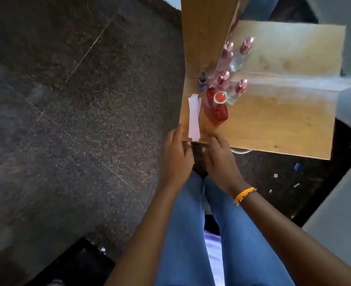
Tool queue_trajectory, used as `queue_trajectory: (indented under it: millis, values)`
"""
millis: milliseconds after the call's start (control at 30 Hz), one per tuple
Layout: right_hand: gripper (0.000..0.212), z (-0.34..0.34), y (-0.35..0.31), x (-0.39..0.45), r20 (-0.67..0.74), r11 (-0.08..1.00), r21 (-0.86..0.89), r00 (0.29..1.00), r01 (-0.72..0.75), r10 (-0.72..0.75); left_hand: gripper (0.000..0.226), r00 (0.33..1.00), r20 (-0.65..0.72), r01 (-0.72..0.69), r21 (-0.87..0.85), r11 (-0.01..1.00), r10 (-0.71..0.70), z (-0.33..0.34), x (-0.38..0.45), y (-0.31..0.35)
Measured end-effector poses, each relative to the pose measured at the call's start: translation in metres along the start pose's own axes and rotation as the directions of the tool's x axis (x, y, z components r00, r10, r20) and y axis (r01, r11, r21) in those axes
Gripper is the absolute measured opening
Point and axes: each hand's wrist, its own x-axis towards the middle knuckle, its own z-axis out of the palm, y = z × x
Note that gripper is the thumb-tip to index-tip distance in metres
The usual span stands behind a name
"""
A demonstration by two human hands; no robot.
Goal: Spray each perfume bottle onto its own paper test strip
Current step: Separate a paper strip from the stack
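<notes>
A: Nearest to us are the blue-jeaned legs [193, 234], then two bare forearms reaching out to the near edge of the desk [273, 124].

B: And the hands?

A: The left hand [177, 155] sits at the desk's near left corner, fingers loosely curled, holding nothing I can see. The right hand [220, 157], with an orange bracelet [245, 195] on its wrist, rests over the near edge just beside it, fingers bent and empty too.

B: Where are the paper strips?

A: A small stack of white paper test strips [194, 117] lies along the left edge, its near end just ahead of both hands.

B: And the bottles?

A: Clustered just right of the strips. A red perfume bottle [216, 109] stands nearest. Behind it are four clear bottles with pink caps [225, 78], and a small dark blue bottle [202, 81] is at the left edge.
</notes>
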Motion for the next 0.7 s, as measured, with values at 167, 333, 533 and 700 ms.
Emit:
queue_trajectory:
  millis: [167, 333, 533, 700]
  values:
    - [0.04, 0.022, -0.004, 0.028, -0.158, 0.995, 0.063, 0.983, -0.082, 0.091, 0.043, 0.998, 0.014, -0.063, 0.074, 0.995, 0.062, 0.007, 0.024, -0.012]
    - [0.025, 0.033, 0.0, 0.041, -0.263, 0.985, 0.109, 0.951, -0.135, 0.16, 0.037, 0.982, -0.013, -0.187, 0.123, 0.975, 0.19, 0.014, 0.035, -0.025]
    - [0.02, 0.044, 0.008, 0.042, -0.352, 0.97, 0.214, 0.917, -0.114, 0.186, 0.035, 0.965, -0.084, -0.238, 0.106, 0.965, 0.248, 0.017, 0.041, -0.036]
    - [0.017, 0.048, 0.013, 0.04, -0.407, 0.966, 0.255, 0.9, -0.052, 0.156, 0.039, 0.961, -0.061, -0.268, 0.022, 0.963, 0.269, 0.014, 0.044, -0.041]
